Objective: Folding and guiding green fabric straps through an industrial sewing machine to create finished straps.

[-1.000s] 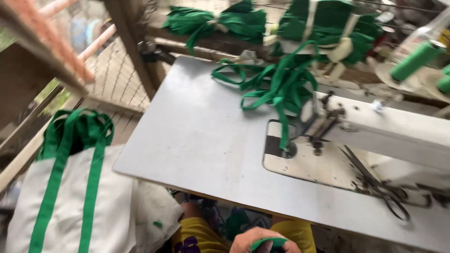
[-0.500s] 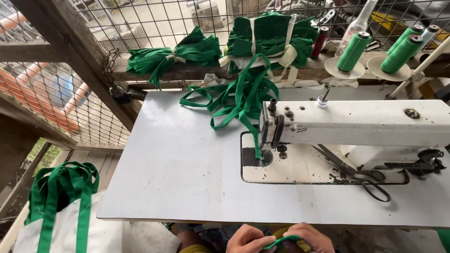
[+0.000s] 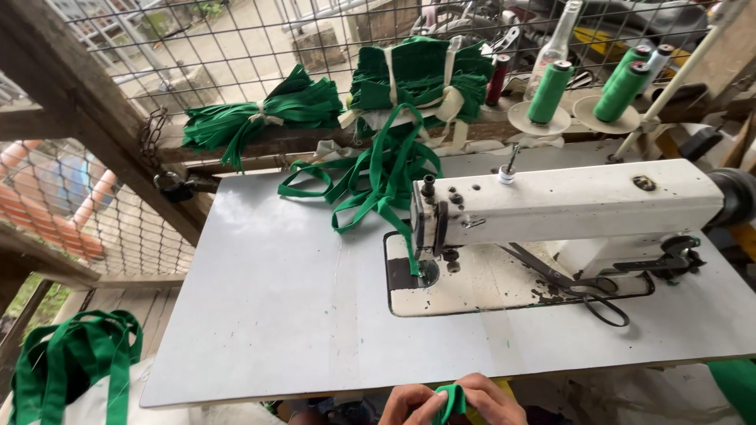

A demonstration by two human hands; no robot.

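At the near edge of the grey sewing table (image 3: 276,315), we pinched a soft, light green fabric strap (image 3: 452,400) between left hand (image 3: 411,406) and right hand (image 3: 494,400), fingers clasping its folded end.

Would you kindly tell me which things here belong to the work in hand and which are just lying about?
In hand:
- left hand and right hand, both pinching a folded green fabric strap
- white sewing machine
- loose green straps beside its needle

Lying about:
- black scissors
- green thread cones
- tied bundles of green straps
- clear glass bottle
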